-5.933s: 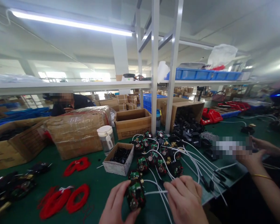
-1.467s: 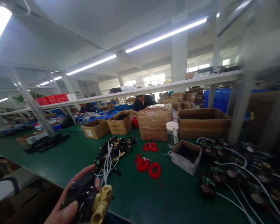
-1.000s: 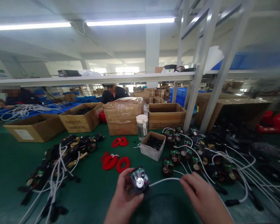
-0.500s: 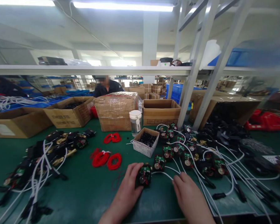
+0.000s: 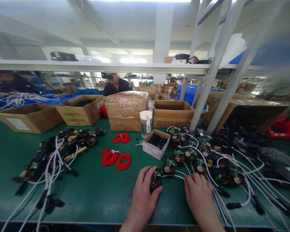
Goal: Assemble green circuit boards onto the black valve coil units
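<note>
My left hand (image 5: 145, 193) is closed around a small black housing (image 5: 156, 181) with a green circuit board and a round metal disc showing on top. From its right side a white cable (image 5: 172, 177) runs to my right hand (image 5: 200, 195). The fingers of that hand are bent down over the cable, and their tips are partly hidden. Just behind the held housing sits a similar black unit (image 5: 169, 166). Several more such units (image 5: 200, 165) with white cables lie beyond my right hand.
A small box of black parts (image 5: 157, 151) stands ahead, beside a lidded clear cup (image 5: 146, 125). Red wire coils (image 5: 110, 158) lie left of centre. Black units with brass fittings (image 5: 70, 137) fill the left. Cardboard boxes (image 5: 126, 112) line the back; a metal post (image 5: 209, 74) rises right.
The view has tilted downward and swung slightly left. My right hand has shifted a little right along the cable, its back now turned more upward. My left hand keeps hold of the housing.
</note>
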`<state>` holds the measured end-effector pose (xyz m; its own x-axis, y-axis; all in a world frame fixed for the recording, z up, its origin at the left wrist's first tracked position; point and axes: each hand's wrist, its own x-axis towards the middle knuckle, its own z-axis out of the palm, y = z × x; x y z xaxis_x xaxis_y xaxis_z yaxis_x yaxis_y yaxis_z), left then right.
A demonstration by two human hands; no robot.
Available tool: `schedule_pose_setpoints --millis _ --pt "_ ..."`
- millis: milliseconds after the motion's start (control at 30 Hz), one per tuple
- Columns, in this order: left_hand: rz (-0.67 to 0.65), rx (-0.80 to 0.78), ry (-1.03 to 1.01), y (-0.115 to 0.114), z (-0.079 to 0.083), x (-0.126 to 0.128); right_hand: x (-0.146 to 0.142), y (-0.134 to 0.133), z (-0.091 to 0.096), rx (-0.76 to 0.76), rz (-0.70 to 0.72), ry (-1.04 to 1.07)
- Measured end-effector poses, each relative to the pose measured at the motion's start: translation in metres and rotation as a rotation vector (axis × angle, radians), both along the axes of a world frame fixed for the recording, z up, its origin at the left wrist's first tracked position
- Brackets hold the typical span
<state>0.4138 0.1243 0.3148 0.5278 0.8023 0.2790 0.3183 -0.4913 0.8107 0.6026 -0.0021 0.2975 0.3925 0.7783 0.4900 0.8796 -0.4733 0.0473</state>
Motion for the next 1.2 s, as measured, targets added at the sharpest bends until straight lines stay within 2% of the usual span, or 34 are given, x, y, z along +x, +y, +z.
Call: schedule_pose_setpoints --millis 100,167,267,333,433,500,633,733,833,933,1067,1200 --pt "0.015 0.034 0.011 -0.006 -0.003 -0.001 0.004 -0.001 -0.009 0.093 0.059 -0.027" --pt "0.041 0.054 0.026 -0.005 -0.002 -0.013 0.004 -0.002 -0.009 0.165 0.092 -0.024" --pt "0.174 0.045 0.096 0.006 0.005 -0.047 -0.001 -0.004 0.000 0.271 0.143 0.013" --pt "0.276 -0.038 0.221 0.017 0.010 -0.073 -0.007 -0.005 0.008 0.331 0.157 0.059" --pt "0.312 -0.130 0.422 0.026 0.018 -0.095 -0.018 -0.003 0.019 0.396 0.168 0.108" --pt "0.297 -0.120 0.530 0.026 0.022 -0.095 -0.024 -0.001 0.023 0.404 0.196 0.121" --pt "0.310 -0.130 0.653 0.023 0.025 -0.078 -0.032 0.001 0.026 0.405 0.237 0.147" --pt "0.288 -0.145 0.591 0.023 0.029 -0.073 -0.036 0.001 0.027 0.425 0.245 0.199" --pt "0.190 -0.204 0.408 0.022 0.042 -0.074 -0.043 0.001 0.031 0.432 0.264 0.339" --pt "0.075 -0.346 0.255 0.020 0.066 -0.072 -0.052 0.005 0.041 0.396 0.349 0.649" --pt "-0.041 -0.548 0.119 0.020 0.103 -0.064 -0.061 0.020 0.065 0.286 0.513 1.101" --pt "-0.122 -0.641 0.023 0.023 0.128 -0.053 -0.057 0.041 0.086 0.250 0.626 1.342"
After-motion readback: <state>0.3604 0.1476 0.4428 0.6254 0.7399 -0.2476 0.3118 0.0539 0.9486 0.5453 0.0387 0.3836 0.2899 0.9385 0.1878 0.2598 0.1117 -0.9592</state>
